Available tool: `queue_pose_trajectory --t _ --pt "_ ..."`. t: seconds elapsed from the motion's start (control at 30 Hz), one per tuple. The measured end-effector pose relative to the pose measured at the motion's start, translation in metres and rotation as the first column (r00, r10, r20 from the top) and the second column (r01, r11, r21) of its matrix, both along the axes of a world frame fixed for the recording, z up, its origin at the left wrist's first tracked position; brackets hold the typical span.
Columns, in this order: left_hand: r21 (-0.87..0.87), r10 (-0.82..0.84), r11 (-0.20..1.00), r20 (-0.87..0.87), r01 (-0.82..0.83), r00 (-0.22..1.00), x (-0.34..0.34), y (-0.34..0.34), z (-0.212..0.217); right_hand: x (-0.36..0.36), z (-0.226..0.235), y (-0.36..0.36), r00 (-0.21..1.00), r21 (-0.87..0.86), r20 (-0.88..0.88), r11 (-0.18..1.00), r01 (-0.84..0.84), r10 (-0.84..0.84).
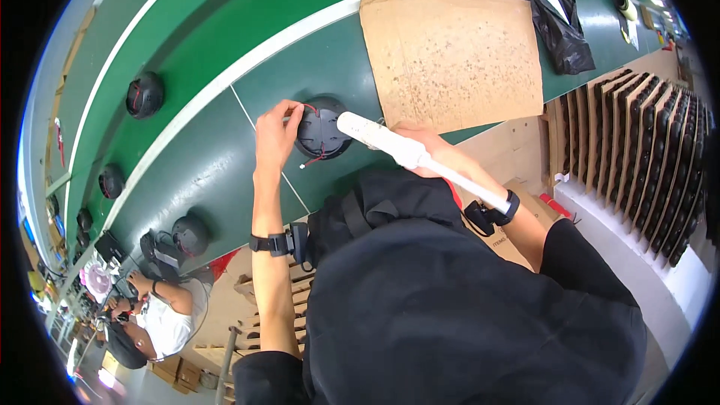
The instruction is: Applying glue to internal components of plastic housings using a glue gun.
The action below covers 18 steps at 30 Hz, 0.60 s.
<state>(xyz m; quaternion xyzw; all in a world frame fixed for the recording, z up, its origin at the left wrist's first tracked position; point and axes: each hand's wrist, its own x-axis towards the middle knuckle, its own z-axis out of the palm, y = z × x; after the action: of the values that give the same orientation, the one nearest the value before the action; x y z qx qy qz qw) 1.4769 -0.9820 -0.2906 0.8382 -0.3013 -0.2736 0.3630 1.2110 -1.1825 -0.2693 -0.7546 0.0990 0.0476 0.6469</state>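
Observation:
A round black plastic housing (321, 137) lies on the dark green bench in front of me, its ribbed inner side facing up. Red wires (316, 156) come out of it, and one ends in a small white plug (302, 166). The thumb and forefinger of my left hand (277, 131) pinch a red wire at the housing's upper left edge. My right hand (429, 144) is wrapped round what looks like a white hot glue gun (382, 140). A long white rod sticks out of its back, and its front end hangs over the housing's right side. The gun partly hides my right fingers.
Stained cardboard (457, 60) covers the bench beyond my right hand, with a black plastic bag (556, 19) beside it. More housings sit on the green belt (145, 95) and bench (190, 235). Packed racks (637, 157) stand right. A co-worker (161, 322) sits at left.

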Motion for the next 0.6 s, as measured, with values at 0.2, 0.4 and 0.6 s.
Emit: queue_pose_trajectory --t 0.2,0.4,0.6 --pt "0.132 0.056 0.990 -0.102 -0.042 0.993 -0.016 0.010 -0.006 0.000 0.001 0.000 0.996 -0.038 -0.058 0.997 -0.069 0.066" --pt "0.027 -0.042 0.999 0.045 0.041 0.998 -0.012 -0.006 -0.020 0.012 0.002 -0.004 0.968 -0.363 -0.058 0.898 -0.249 0.244" --pt "0.070 -0.053 0.996 0.025 0.051 0.998 -0.007 -0.009 -0.021 0.025 -0.002 0.013 0.941 -0.451 -0.129 0.827 -0.336 0.312"
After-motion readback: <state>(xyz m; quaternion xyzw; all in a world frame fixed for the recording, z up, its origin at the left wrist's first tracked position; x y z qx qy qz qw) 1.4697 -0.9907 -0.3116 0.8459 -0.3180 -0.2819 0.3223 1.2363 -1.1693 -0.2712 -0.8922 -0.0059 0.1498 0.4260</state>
